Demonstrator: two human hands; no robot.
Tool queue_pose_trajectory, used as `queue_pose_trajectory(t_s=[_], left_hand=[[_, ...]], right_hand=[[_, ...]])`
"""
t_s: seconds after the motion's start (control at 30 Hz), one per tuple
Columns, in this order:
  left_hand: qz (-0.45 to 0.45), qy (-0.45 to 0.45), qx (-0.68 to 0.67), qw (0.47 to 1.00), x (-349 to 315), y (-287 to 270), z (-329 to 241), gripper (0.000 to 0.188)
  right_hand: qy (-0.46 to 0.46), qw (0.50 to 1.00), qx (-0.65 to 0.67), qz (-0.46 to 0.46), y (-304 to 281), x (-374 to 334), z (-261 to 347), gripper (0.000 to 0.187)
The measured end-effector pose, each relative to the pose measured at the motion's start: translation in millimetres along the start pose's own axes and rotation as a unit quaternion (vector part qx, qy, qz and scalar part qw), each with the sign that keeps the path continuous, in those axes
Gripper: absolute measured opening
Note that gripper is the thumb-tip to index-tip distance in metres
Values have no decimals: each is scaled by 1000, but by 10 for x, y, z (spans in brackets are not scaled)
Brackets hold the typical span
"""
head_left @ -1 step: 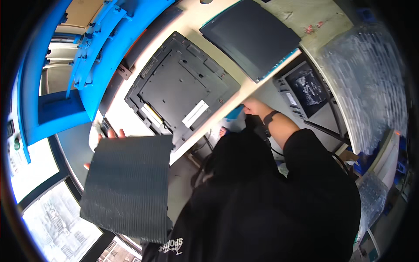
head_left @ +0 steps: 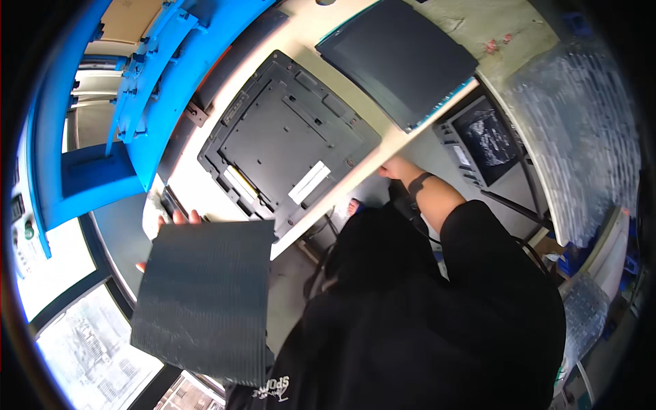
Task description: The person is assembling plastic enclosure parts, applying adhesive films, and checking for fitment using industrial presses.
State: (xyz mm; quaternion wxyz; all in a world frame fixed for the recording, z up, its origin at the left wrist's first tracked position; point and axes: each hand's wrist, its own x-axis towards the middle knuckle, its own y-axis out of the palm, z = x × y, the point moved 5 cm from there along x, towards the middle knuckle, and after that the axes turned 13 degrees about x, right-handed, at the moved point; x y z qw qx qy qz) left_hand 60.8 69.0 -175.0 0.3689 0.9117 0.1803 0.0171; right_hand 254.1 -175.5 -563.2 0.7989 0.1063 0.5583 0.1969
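Note:
A dark grey corrugated plastic sheet [head_left: 201, 301] is held up at the lower left. My left hand [head_left: 179, 218] grips it from behind, with only some fingertips showing past its far and left edges. At the front edge of the white table, my right hand [head_left: 391, 167] reaches to or just under the tabletop, its fingers hidden. A black flat device housing [head_left: 273, 137] lies on the table between and beyond my hands. It has screw holes, white label strips and a yellow strip.
Stacked dark sheets [head_left: 400, 61] with teal edges lie on the table [head_left: 384, 147] at the far right. A blue rack [head_left: 102, 171] stands at the left, above screens [head_left: 99, 342]. Bubble wrap [head_left: 567, 137] lies at the right. A grey bin [head_left: 482, 137] with black plastic sits below the table.
A blue piece beside my right hand has gone out of sight under the table edge. The corrugated sheet and the table sit slightly lower and further right in the view.

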Motion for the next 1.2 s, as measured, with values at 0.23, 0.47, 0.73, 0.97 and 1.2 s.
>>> queue_pose_trajectory(t_s=[0.23,0.47,0.73,0.97,1.2], left_hand=[[-94,55,100,989,-264,-512,-285,79],[-132,105,131,977,-369,-216,-516,78],[-417,211,248,849,29,869,-716,68],[-349,333,361,798,179,1005,-757,62],[-301,180,921,168,-207,776,-943,78]], right_hand=[[-61,991,-1,115,623,-121,8,25],[-275,864,-334,258,646,-379,266,29],[-29,691,-553,464,1213,-2310,1165,29],[223,818,-99,522,2353,-3086,1807,56],[-155,848,-266,432,2745,-2577,2248,29]])
